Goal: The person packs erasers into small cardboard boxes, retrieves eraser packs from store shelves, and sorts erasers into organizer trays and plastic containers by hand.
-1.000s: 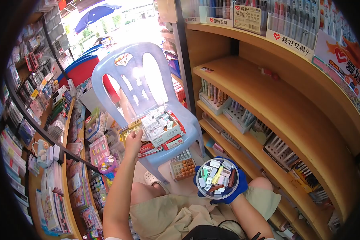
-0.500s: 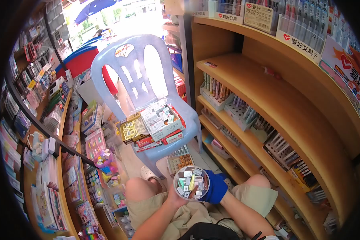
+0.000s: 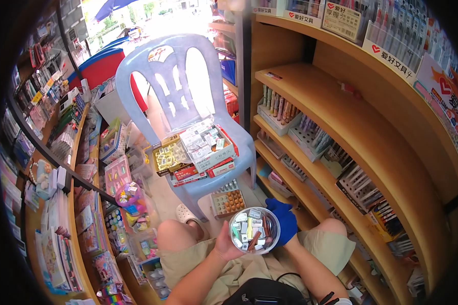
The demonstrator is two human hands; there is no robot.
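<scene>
A round clear plastic tub point(image 3: 277, 233) is held in front of my lap. Inside lie several small pale blocks that look like erasers point(image 3: 247, 226), with a yellow piece and some reddish-brown sticks among them. My left hand point(image 3: 228, 245) is bare and grips the tub from its left side. On the right side, my right hand point(image 3: 284, 223) wears a blue glove and is closed against the tub; its fingertips are partly hidden behind the rim. Just beyond the tub, a tray of brown round-topped items point(image 3: 229, 204) sits on the floor.
A light-blue plastic chair point(image 3: 247, 152) stands ahead, bearing an open white box of erasers point(image 3: 208, 147) and a yellow box point(image 3: 169, 156). Wooden shelves point(image 3: 341, 117) with pens curve along the right. Stationery racks point(image 3: 61, 244) line the left; plastic bins point(image 3: 118, 175) stand beside the chair.
The tub and both hands have shifted slightly right and upward in view, and the tub's side shows more. My gloved right hand sits higher beside the tub. The camera has tilted a little.
</scene>
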